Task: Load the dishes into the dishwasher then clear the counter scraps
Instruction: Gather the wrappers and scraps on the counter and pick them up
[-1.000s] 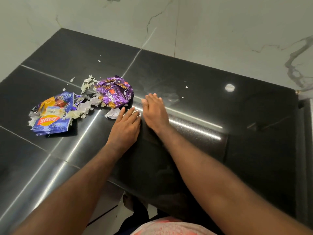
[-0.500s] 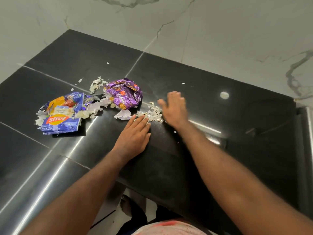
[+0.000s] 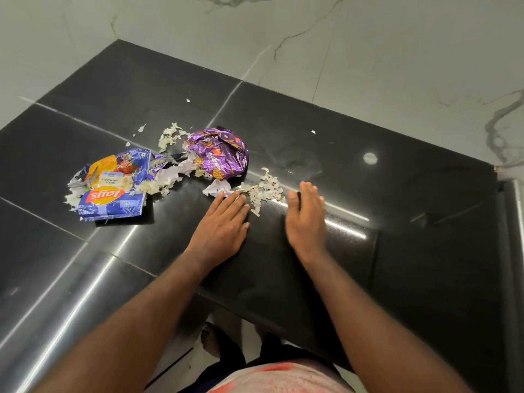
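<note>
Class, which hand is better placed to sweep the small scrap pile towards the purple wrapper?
Probably the right hand: it stands just right of the scrap pile, purple wrapper beyond, leftward.

"Lay's" reads upside down on the blue chip packet (image 3: 112,188).

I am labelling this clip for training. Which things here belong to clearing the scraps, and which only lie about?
Belong to the job: pale scraps, purple wrapper, blue chip packet, torn paper bits, left hand, right hand.
Only surroundings: black counter, marble wall.
</note>
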